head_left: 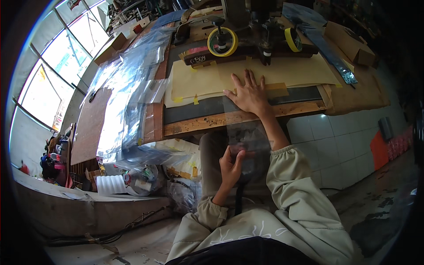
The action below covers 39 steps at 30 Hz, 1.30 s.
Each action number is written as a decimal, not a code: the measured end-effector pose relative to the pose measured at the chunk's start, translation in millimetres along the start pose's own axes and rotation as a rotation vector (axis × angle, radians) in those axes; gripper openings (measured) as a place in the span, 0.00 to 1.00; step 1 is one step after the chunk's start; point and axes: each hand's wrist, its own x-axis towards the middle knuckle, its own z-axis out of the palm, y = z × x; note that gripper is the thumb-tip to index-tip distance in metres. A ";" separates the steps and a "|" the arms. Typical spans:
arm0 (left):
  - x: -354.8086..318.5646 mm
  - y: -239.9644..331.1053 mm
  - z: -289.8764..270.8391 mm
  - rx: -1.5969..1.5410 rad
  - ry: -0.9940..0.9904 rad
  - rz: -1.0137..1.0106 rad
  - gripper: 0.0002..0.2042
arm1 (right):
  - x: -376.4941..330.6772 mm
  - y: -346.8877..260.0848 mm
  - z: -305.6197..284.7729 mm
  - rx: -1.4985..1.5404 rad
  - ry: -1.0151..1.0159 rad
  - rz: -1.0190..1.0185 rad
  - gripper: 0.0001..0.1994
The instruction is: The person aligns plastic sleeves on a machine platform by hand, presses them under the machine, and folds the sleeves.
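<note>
Clear film, pinched by the left hand, crosses the worktop's front edge; right hand spread flat over card; uneven tugging could crease the film.

Side passage over the tan sheet; dark bar behind.

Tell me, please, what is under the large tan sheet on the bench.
Along the front edge of the tan sheet, a dark surface shows beneath it. Farther back, the sheet, with the right hand on top, covers what lies below, so I cannot tell.
</note>
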 end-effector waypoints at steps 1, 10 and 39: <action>-1.0 -5.5 -2.7 0.004 0.006 -0.039 0.06 | -0.1 -0.8 0.3 0.004 0.000 0.000 0.33; -3.7 -3.4 -0.3 -0.052 0.016 -0.087 0.06 | -2.0 1.0 4.0 -0.004 0.021 -0.002 0.33; -1.6 -5.2 0.7 -0.069 0.029 -0.078 0.06 | 0.7 -1.5 0.2 -0.066 0.016 0.006 0.33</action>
